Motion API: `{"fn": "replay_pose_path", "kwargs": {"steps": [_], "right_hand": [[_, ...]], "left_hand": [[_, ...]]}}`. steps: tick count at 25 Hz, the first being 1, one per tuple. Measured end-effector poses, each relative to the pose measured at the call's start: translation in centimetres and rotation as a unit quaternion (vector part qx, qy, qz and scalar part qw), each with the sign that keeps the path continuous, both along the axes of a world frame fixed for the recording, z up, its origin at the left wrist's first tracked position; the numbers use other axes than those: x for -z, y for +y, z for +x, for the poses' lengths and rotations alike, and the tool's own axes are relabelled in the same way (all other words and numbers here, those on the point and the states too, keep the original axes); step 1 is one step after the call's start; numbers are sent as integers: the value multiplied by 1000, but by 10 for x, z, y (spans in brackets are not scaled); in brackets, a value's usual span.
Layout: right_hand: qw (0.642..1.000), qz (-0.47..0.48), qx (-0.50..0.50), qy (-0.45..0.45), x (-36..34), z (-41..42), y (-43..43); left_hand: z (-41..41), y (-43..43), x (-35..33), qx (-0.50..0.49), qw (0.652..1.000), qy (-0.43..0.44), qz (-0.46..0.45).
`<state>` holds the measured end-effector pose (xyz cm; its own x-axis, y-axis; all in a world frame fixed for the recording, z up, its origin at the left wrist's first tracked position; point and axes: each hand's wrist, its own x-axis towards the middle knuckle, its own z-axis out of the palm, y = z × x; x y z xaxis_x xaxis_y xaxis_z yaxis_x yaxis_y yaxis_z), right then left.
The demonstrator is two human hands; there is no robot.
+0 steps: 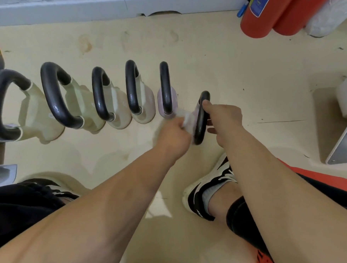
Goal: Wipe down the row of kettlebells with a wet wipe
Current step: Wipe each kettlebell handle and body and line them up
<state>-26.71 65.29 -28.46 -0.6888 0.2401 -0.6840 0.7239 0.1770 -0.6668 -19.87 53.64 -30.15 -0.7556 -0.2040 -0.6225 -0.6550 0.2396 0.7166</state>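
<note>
Gripping the black handle of the rightmost kettlebell (201, 128), the right hand (223, 118) has its fingers curled round the loop, thumb resting on top. The left hand (174, 137) is closed on a crumpled white wet wipe (185, 116), pressed against that kettlebell's pale body. Five more kettlebells (133, 89) stand in a row to its left on the beige floor (246, 77). Two red fire extinguishers (263, 16) stand by the wall, well apart.

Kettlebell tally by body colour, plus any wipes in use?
Pale green kettlebells: 4
Pink kettlebells: 2, one gripped by the right hand
Wet wipe: 1, in the left hand
Total: 7
</note>
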Motion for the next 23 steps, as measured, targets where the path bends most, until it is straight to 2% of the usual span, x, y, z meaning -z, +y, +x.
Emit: {"fn": "replay_pose_path", "kwargs": {"steps": [1,4,7,11,14,19,21,23], "right_hand": [[1000,4,-1,-11,-3,-7,3],[999,6,-7,-38,-5,-28,13],[999,-1,0,-45,-7,-33,9],[999,-19,4,-35,-8,-37,13],[997,-52,23,-50,-6,-34,17],[995,-66,50,-55,-3,-29,13],[994,-77,65,-49,-2,-29,13],[990,-76,109,-36,-1,-31,14]], "left_hand": [[-4,12,-2,3,999,2,33],[7,39,-13,-79,990,3,114],[15,53,-27,-88,991,16,98],[-65,50,-19,-77,992,-15,103],[-81,46,-2,-56,995,-34,74],[28,57,-10,-44,996,51,-52],[15,44,-12,-41,991,84,-96],[-25,35,-17,24,982,136,-130]]}}
